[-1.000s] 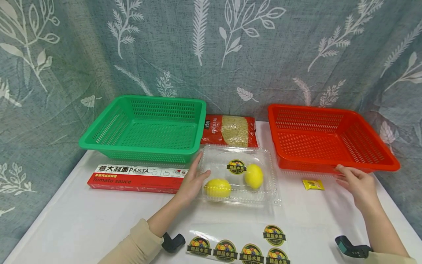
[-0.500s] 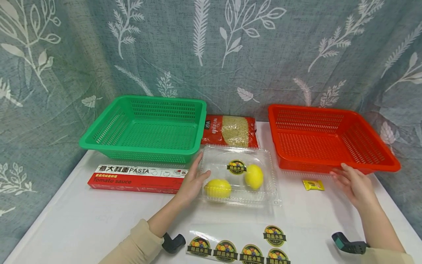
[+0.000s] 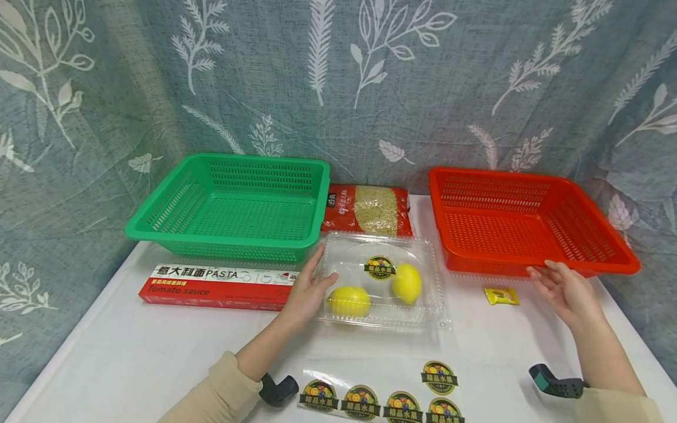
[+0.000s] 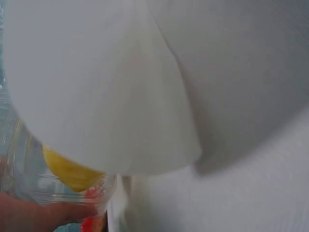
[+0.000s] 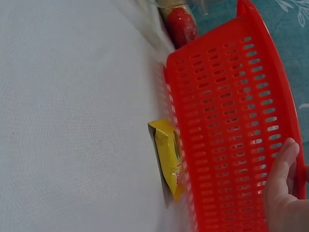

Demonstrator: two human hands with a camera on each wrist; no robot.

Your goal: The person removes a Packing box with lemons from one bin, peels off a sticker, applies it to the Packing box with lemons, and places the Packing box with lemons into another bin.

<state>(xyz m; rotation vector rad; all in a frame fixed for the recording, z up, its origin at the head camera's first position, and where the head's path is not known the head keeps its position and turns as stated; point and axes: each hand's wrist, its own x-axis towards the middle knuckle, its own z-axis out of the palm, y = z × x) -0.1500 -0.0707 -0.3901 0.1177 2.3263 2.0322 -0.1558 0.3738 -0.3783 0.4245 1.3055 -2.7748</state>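
A clear plastic fruit box [image 3: 344, 249] holds two lemons [image 3: 407, 283], with a round fruit sticker [image 3: 379, 267] on its lid. My left hand [image 3: 304, 296] grips the box's left side, its thumb over the lid edge; the left wrist view shows the thumb [image 4: 67, 212] along the plastic beside a lemon. At the front rim of the red basket [image 3: 608, 267] is my right hand [image 3: 573, 294], holding that rim between thumb and fingers, as the right wrist view shows. A small yellow packet [image 3: 501, 296] lies just left of this hand, before the basket.
Behind the box lies a red bag of pasta [image 3: 375, 210]. To the left stand a green basket [image 3: 224, 249] and, before it, a red-and-white pasta box [image 3: 211, 291]. A sheet of fruit stickers [image 3: 381, 376] lies at the front, between two black wrist devices [image 3: 555, 382].
My right hand has shifted slightly and turned at the red basket's rim, its fingers spreading a little. My left hand, the fruit box and both baskets keep their places.
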